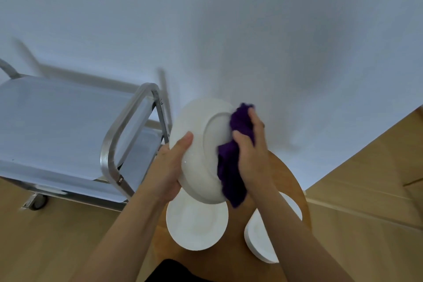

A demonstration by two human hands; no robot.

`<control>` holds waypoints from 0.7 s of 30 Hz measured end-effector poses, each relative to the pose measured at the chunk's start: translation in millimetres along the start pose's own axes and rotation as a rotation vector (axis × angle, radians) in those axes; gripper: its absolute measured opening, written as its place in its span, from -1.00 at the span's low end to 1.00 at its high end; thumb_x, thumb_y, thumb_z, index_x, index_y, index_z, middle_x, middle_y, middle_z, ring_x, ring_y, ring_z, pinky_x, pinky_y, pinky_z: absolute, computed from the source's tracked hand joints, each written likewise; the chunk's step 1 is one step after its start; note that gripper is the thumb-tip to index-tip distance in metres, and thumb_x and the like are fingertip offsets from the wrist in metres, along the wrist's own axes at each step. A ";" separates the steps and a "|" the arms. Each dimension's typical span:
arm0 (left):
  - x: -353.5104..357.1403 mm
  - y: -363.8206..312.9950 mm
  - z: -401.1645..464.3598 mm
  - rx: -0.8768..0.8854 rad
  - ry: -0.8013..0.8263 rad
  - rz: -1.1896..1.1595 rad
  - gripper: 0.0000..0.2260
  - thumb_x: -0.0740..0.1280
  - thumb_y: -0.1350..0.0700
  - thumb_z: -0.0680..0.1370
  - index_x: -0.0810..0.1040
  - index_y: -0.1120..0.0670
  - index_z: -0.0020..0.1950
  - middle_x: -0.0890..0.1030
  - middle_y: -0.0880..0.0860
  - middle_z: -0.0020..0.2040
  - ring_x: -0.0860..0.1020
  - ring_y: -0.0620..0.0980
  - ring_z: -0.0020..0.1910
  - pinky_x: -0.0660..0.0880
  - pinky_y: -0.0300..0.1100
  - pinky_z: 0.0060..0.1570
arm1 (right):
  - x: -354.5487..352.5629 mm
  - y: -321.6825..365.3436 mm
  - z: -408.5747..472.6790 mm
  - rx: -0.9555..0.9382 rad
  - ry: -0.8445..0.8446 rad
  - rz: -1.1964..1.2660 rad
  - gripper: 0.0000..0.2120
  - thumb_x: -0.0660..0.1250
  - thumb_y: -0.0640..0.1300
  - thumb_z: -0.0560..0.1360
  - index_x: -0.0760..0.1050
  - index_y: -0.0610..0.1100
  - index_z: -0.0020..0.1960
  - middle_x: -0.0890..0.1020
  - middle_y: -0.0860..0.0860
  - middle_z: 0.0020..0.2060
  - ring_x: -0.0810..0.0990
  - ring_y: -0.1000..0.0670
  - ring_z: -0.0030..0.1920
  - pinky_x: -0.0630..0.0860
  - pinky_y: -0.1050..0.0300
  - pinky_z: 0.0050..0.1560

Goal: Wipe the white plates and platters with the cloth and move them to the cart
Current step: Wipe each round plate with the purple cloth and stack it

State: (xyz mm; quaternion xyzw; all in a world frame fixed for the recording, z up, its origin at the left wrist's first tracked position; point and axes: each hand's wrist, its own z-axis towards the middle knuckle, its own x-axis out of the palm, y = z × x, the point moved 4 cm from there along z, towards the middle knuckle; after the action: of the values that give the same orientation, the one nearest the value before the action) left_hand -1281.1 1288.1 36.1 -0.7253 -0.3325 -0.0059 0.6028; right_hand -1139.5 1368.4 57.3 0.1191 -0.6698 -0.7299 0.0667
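A white oval platter (196,126) is tilted up in the air, its underside facing me. My left hand (170,165) grips its left rim, thumb on the underside. My right hand (251,151) holds a purple cloth (231,167) against the platter's right edge. Below, on a small round wooden table (295,181), lie a white plate (196,224) and a stack of white plates (258,240) partly hidden by my right forearm. The metal cart (57,126) stands to the left with nothing on its top shelf.
The cart's tubular handle (123,126) rises close to the platter's left side. A white wall fills the background. Wooden floor (366,190) lies to the right and below the cart. A cart wheel (39,201) shows at lower left.
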 end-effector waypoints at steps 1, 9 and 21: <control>3.3 0.6 -0.7 0.007 0.011 0.009 -0.51 0.37 -0.14 0.30 0.58 0.10 0.13 0.70 0.10 -0.03 0.67 0.06 -0.08 0.59 -0.15 -0.28 | 9.4 4.5 2.3 -0.012 0.060 -0.056 -0.44 0.16 -0.01 0.41 0.19 0.30 0.38 0.34 0.32 0.31 0.34 0.17 0.32 0.32 -0.02 0.37; -1.2 -7.0 1.6 0.017 -0.002 -0.028 -0.60 0.35 -0.12 0.37 0.62 0.10 0.08 0.67 0.18 0.03 0.65 0.16 -0.01 0.60 -0.03 -0.17 | 37.5 8.3 -12.1 -0.146 0.376 -0.099 -0.52 0.16 -0.10 0.41 0.30 0.31 0.25 0.39 0.16 0.27 0.42 0.10 0.21 0.51 0.08 0.18; -27.0 0.2 10.0 -0.014 0.002 -0.095 -0.73 0.30 -0.12 0.43 0.71 -0.04 -0.06 0.68 0.09 0.03 0.66 0.09 -0.01 0.62 -0.03 -0.18 | -13.9 -16.5 -16.0 0.220 0.542 0.161 -0.68 0.12 -0.16 0.20 0.65 -0.06 -0.28 0.65 -0.02 -0.24 0.60 0.01 -0.17 0.53 0.14 -0.19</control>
State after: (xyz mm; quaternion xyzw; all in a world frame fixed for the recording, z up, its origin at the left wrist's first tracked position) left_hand -1305.9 1284.1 22.1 -0.7130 -0.3658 -0.0373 0.5970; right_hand -1120.9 1358.2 40.9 0.2626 -0.7099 -0.5868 0.2875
